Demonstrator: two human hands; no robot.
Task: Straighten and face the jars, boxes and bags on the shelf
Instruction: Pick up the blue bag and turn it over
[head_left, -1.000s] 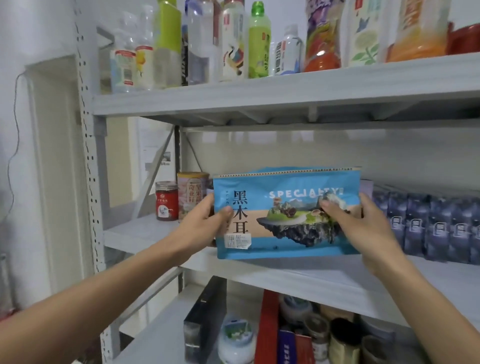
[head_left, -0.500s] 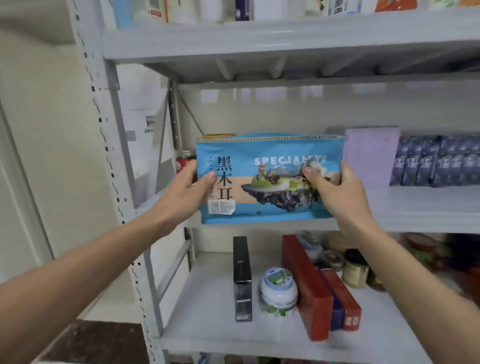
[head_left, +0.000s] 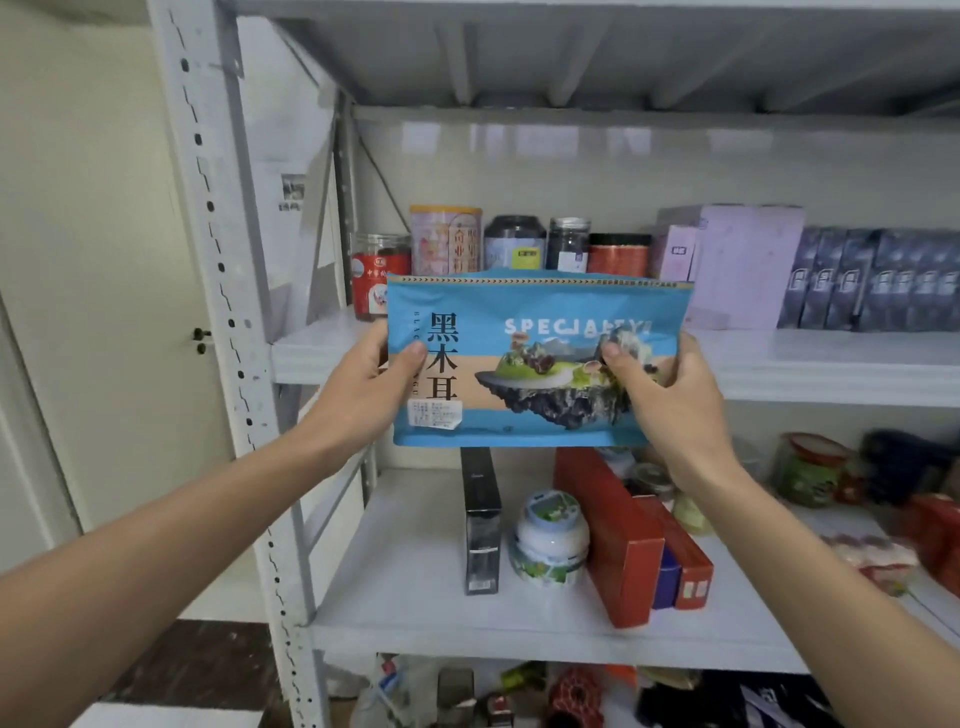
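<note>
Thumbs (head_left: 410, 353) on blue bag (head_left: 535, 364) front, both hands.

The bag (head_left: 535, 358) hides the bottoms of the jars (head_left: 514, 244) behind it, both hands' fingers are tucked behind it (only thumbs show), and the bottom shelf's clutter (head_left: 571, 696) is cut off and blurred.

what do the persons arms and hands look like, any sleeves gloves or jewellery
Both forearms are bare as far as the view shows: no sleeves reach them. The left hand and right hand wear no gloves, and no rings, watch or bracelet show on the fingers or wrists. The thumbnails look short and unpainted.
</note>
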